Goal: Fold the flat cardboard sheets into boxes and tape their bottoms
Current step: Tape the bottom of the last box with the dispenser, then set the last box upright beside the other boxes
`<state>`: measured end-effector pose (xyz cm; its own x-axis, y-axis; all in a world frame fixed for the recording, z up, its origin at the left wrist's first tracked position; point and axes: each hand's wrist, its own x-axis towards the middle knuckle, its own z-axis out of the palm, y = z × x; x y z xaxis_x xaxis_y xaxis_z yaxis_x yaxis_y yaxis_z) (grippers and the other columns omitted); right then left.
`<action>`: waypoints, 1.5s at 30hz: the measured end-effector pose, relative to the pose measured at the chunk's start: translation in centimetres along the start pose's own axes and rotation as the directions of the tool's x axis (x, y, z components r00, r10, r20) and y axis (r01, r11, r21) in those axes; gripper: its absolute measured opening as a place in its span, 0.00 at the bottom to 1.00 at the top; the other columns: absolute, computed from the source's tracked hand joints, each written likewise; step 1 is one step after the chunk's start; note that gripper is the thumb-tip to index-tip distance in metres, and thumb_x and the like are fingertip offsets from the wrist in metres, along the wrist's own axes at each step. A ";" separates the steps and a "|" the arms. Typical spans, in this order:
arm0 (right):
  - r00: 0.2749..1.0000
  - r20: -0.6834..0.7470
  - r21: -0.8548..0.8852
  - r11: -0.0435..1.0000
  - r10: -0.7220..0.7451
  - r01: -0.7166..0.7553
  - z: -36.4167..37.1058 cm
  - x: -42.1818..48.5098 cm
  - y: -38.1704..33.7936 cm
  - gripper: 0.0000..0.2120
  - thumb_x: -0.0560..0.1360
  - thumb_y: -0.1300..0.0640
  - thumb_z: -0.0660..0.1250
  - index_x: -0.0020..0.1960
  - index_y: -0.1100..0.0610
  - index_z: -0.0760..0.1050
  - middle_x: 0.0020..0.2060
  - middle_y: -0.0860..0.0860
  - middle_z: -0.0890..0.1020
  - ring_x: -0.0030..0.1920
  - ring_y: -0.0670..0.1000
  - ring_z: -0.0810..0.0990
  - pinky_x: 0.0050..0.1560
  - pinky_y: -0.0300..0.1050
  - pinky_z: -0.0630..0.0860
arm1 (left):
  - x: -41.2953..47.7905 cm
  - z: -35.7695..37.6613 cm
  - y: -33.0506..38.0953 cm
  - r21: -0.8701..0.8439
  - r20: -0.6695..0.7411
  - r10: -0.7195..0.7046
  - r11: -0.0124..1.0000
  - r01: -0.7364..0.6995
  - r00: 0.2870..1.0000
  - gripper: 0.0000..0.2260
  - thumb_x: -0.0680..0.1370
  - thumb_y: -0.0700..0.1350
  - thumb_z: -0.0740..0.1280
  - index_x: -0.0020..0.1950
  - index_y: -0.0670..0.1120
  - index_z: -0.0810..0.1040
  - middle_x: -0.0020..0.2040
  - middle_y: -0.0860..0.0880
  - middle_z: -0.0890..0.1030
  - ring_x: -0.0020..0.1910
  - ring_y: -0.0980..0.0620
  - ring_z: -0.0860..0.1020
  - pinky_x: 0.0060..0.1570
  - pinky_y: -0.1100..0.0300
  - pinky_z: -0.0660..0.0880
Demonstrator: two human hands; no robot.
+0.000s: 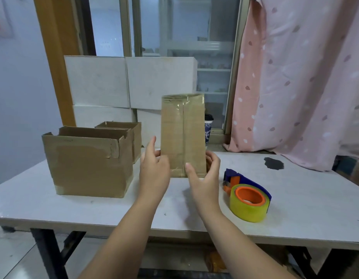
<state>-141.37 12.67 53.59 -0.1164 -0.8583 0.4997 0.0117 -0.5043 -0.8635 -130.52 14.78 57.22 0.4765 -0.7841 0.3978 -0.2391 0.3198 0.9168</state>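
Two hands on one small box (183, 133), held up above the middle of the desk (94, 210), nearer its far edge, taped bottom facing the camera. Left hand (154, 166) has the lower left edge: thumb on the face, fingers round the side, index pointing up. Right hand (203, 178) has the lower right edge, thumb by the centre seam, fingers curled behind. So each grip is closed on the box, low down only. Clear tape runs along the seam & looks wrinkled at the top end; can't tell if it's stuck flat there. Tape dispenser (248, 200) lies twd the near right edge, apart from the hands. Big open-topped box (88, 164) stands at the left side, smaller open box (132, 135) just behind it. Risks, prob.: the small box is held by one end, so it could tip or slip if either grip eases; a thumb pushing the seam w/ nothing behind could cave the flaps & lift the tape.
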 end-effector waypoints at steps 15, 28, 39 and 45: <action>0.973 -0.024 -0.119 0.967 -0.230 0.226 -3.1 -0.2 -2.7 0.35 0.68 0.37 0.67 0.71 0.43 0.57 0.69 0.45 0.62 0.70 0.43 0.62 0.68 0.42 0.63 | -1.5 0.9 -2.7 -0.674 0.283 -0.105 0.686 0.276 0.953 0.29 0.69 0.54 0.69 0.69 0.53 0.68 0.63 0.49 0.77 0.63 0.47 0.75 0.54 0.46 0.77; 0.976 0.161 -0.143 0.975 -0.147 0.170 -6.8 3.1 -2.2 0.45 0.71 0.60 0.74 0.70 0.29 0.50 0.53 0.16 0.68 0.56 0.28 0.73 0.53 0.31 0.74 | -1.8 1.3 -7.5 -0.712 0.449 -0.245 0.483 0.510 0.859 0.17 0.74 0.37 0.66 0.63 0.42 0.73 0.61 0.42 0.79 0.58 0.45 0.79 0.50 0.51 0.78; 0.927 0.373 -0.339 0.935 0.033 0.103 -6.5 4.4 0.1 0.22 0.76 0.63 0.65 0.52 0.33 0.74 0.48 0.37 0.83 0.54 0.44 0.80 0.60 0.52 0.76 | -1.7 -1.2 -6.4 -0.015 -0.308 -0.140 0.990 0.142 0.941 0.23 0.81 0.53 0.57 0.75 0.53 0.58 0.75 0.54 0.59 0.72 0.55 0.60 0.65 0.57 0.59; 0.840 0.530 -0.415 0.899 0.117 0.137 -7.2 5.8 -1.2 0.16 0.74 0.64 0.64 0.52 0.45 0.80 0.52 0.48 0.83 0.57 0.53 0.78 0.54 0.43 0.76 | 1.2 -4.1 -2.0 -0.177 -0.117 0.130 0.973 -0.149 0.985 0.25 0.76 0.66 0.47 0.67 0.57 0.69 0.56 0.62 0.79 0.52 0.69 0.76 0.58 0.64 0.69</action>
<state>-149.16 8.93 57.00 0.4303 -0.8299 0.3552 -0.4179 -0.5319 -0.7365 -126.05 15.38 56.04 0.5370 -0.6684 0.5147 -0.1542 0.5221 0.8388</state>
